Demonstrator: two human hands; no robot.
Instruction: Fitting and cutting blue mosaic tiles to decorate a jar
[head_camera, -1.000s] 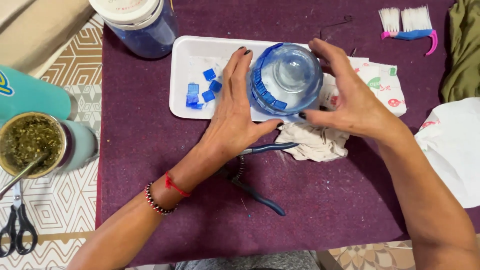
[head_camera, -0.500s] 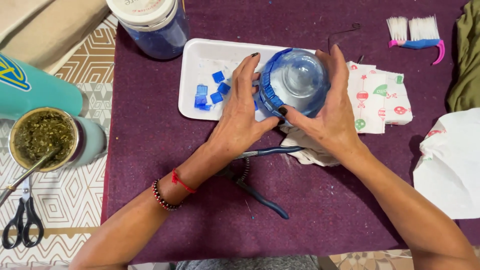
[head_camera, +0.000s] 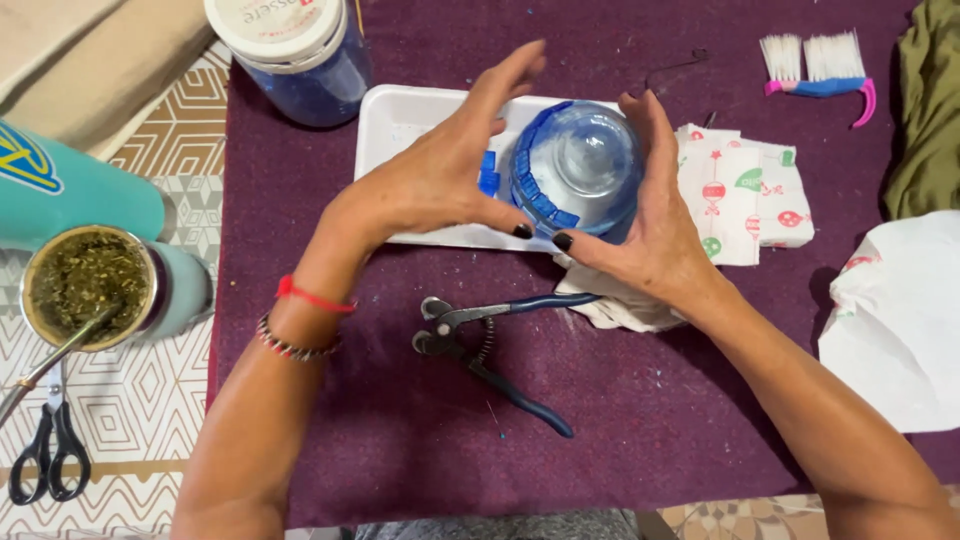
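Over purple cloth (head_camera: 400, 420): both hands (head_camera: 440, 180) clasping upturned glass bowl (head_camera: 580, 170), base skyward

Blue-tiled clear glass bowl (head_camera: 578, 170), white tray (head_camera: 400, 115), purple cloth (head_camera: 400, 400)

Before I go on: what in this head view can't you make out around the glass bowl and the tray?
- Far side of the upturned clear glass bowl with blue tiles: hidden by the right hand.
- Loose blue tiles in the white foam tray: mostly covered by the left hand; count unclear.
- White crumpled cloth: partly under the right hand.
- Blue lidded jar: cut off by the top edge.
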